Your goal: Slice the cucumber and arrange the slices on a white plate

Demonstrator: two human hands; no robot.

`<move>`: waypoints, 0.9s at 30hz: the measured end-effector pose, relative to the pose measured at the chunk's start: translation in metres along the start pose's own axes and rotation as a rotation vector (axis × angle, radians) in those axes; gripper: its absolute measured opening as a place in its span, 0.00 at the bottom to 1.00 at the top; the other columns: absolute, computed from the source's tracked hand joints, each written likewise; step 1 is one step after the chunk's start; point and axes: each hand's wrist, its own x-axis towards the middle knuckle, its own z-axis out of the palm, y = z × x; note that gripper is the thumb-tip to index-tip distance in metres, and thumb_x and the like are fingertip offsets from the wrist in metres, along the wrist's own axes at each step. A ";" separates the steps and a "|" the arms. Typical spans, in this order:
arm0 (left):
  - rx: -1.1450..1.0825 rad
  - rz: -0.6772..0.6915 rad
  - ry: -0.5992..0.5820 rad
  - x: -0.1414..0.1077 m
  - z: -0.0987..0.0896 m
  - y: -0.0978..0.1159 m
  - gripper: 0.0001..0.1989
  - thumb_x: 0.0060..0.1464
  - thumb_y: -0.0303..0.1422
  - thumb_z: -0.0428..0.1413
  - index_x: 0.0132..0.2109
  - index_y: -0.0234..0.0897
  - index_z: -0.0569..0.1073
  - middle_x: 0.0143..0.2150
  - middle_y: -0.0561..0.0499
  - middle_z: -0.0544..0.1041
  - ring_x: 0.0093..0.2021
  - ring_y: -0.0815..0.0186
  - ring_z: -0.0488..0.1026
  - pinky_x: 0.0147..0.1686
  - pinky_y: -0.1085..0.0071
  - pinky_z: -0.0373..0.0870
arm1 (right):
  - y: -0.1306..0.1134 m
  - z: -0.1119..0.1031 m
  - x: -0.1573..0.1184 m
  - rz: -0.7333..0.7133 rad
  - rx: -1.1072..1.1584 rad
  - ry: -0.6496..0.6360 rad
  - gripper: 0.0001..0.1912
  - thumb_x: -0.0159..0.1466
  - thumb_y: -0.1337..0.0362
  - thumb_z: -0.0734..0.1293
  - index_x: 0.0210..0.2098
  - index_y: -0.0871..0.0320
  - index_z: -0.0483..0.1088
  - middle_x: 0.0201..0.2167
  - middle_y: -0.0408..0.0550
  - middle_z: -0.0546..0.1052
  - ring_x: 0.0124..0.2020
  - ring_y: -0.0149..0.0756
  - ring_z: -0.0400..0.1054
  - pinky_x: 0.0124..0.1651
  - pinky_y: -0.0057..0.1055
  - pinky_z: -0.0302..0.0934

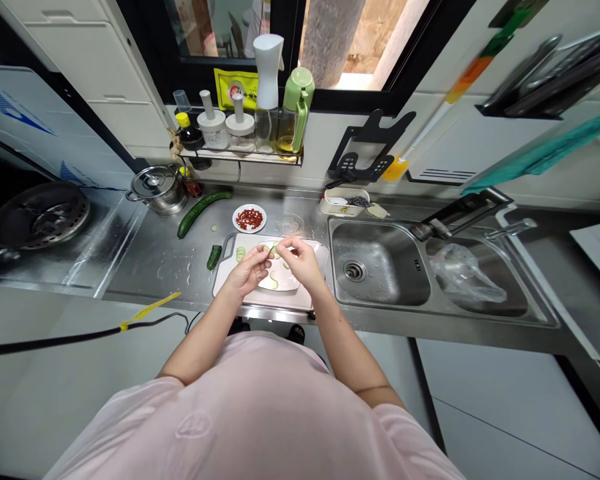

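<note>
Above a cutting board (225, 280), my left hand (251, 269) and my right hand (301, 264) meet with fingertips pinched. Between them is a thin green cucumber slice (273, 250), partly hidden by the fingers. Under my hands lies a white plate (285, 287) with a few cucumber slices (274, 284) spread on it. A small stack of cucumber slices (241, 253) rests on the board, left of the plate. Left of the board is a cut cucumber piece (213, 257), and a long whole cucumber (200, 212) lies farther back.
A plate of chopped red pieces (250, 219) sits behind the board. A steel pot (159, 190) stands back left. To the right is a double sink (380, 267) with a plastic bag (465, 273). Bottles and jars line a wall shelf (240, 155).
</note>
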 end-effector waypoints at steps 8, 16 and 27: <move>0.276 0.286 0.203 0.002 0.003 -0.004 0.19 0.36 0.32 0.66 0.35 0.37 0.66 0.29 0.57 0.71 0.26 0.77 0.67 0.20 0.82 0.53 | 0.001 0.001 -0.004 0.029 -0.037 -0.001 0.12 0.59 0.54 0.63 0.28 0.57 0.71 0.32 0.45 0.74 0.37 0.34 0.66 0.37 0.29 0.60; 0.388 0.486 0.233 0.001 0.005 -0.009 0.18 0.38 0.33 0.66 0.35 0.37 0.66 0.30 0.54 0.76 0.32 0.72 0.72 0.37 0.74 0.67 | 0.004 0.001 -0.005 0.032 -0.034 0.012 0.11 0.59 0.56 0.64 0.27 0.58 0.70 0.30 0.44 0.73 0.35 0.33 0.66 0.35 0.28 0.58; 0.484 0.523 0.301 -0.001 0.008 -0.014 0.20 0.39 0.33 0.65 0.39 0.38 0.66 0.32 0.52 0.76 0.32 0.71 0.72 0.36 0.74 0.66 | 0.011 0.002 -0.006 0.051 -0.051 0.006 0.12 0.58 0.56 0.63 0.27 0.58 0.70 0.29 0.44 0.73 0.34 0.33 0.66 0.35 0.28 0.58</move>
